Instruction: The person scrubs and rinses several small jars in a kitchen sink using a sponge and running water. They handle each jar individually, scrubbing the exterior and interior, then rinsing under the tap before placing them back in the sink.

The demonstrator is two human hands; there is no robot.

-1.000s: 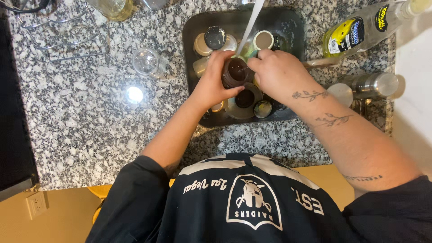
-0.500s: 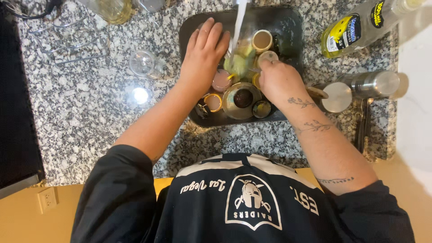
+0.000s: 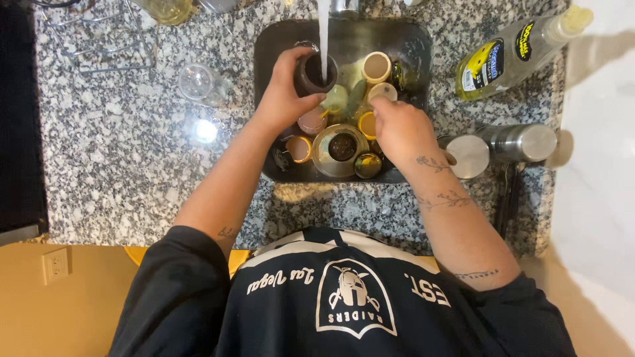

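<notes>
A speckled granite tabletop [image 3: 132, 152] surrounds the dark sink [image 3: 410, 49], where both hands work. The left hand [image 3: 286, 99] is wrapped around a dark cup [image 3: 314, 74], held upright under the running water [image 3: 324, 33]. The right hand [image 3: 400, 129] is curled loosely low in the sink; whether it grips anything cannot be told. Small jars [image 3: 340, 147] crowd between and below the hands. A yellow soap bottle [image 3: 509, 56] lies beyond the right hand.

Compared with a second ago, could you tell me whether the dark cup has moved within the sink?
Yes. The left hand has carried the dark cup from the sink's middle toward its far left corner, under the stream of water.
</notes>
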